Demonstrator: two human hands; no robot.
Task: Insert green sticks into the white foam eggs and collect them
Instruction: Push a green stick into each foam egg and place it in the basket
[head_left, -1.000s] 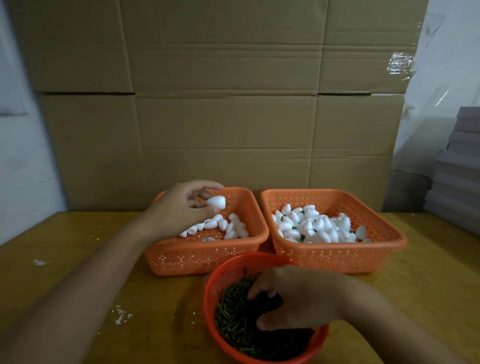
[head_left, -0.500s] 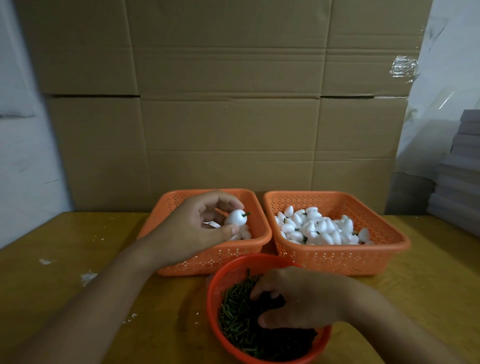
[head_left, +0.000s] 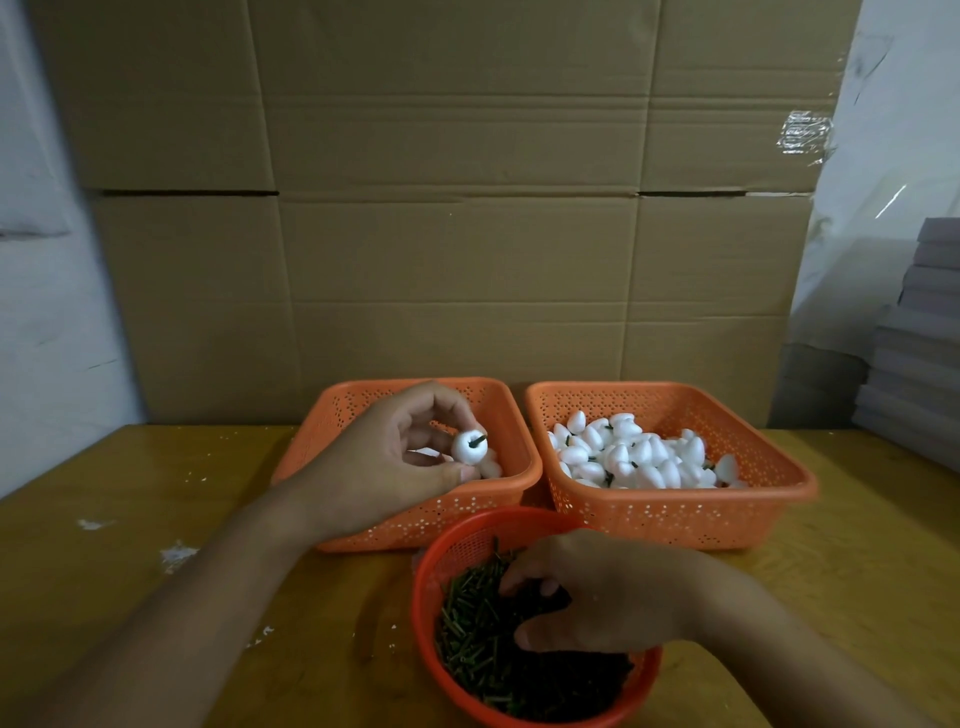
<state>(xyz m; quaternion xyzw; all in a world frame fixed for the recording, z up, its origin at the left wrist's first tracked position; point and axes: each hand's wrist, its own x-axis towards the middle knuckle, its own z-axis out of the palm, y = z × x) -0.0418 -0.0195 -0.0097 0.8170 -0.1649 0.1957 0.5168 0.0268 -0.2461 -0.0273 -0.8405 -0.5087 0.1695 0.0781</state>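
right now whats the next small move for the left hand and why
Probably carry the foam egg across and drop it in the right basket. The left hand pinches it over the left basket, and a green stick already pokes out of it, like the stuck eggs piled on the right.

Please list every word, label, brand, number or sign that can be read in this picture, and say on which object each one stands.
None: no readable text shows anywhere.
Cardboard boxes: plain, no print visible.
Rectangular orange baskets: only hole patterns.
Round basket of green sticks: no label.
Foam egg held in the left hand: blank.
Grey stack at the right: no marking visible.
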